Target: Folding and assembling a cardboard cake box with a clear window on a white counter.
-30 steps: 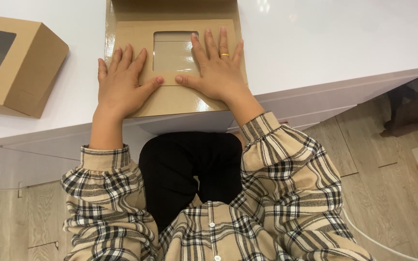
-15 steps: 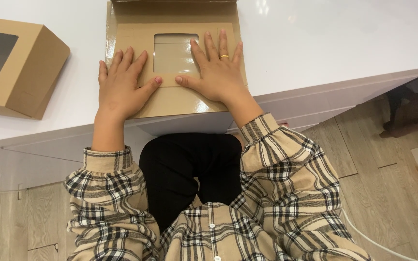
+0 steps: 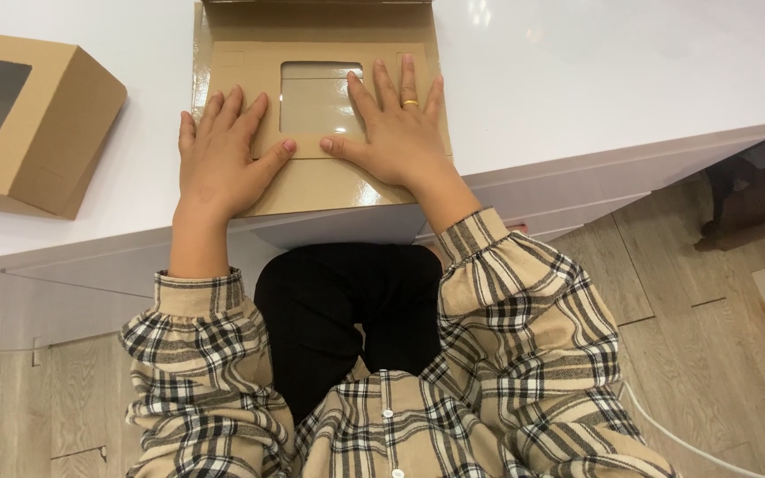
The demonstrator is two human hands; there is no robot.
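My left hand (image 3: 223, 155) and right hand (image 3: 397, 133) lie flat and spread, pressing the box blank (image 3: 316, 181) at 12 o'clock over the table (image 3: 595, 80) edge; uneven pressure could crease its window (image 3: 313, 97).

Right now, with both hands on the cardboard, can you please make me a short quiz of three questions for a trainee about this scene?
1. True or false: both hands lie flat and open on the flat cardboard box blank.
2. Which hand wears a gold ring?
A. left hand
B. right hand
3. Fill in: the folded window box stands on the white table to the person's ____.

Key: 1 true; 2 B; 3 left.
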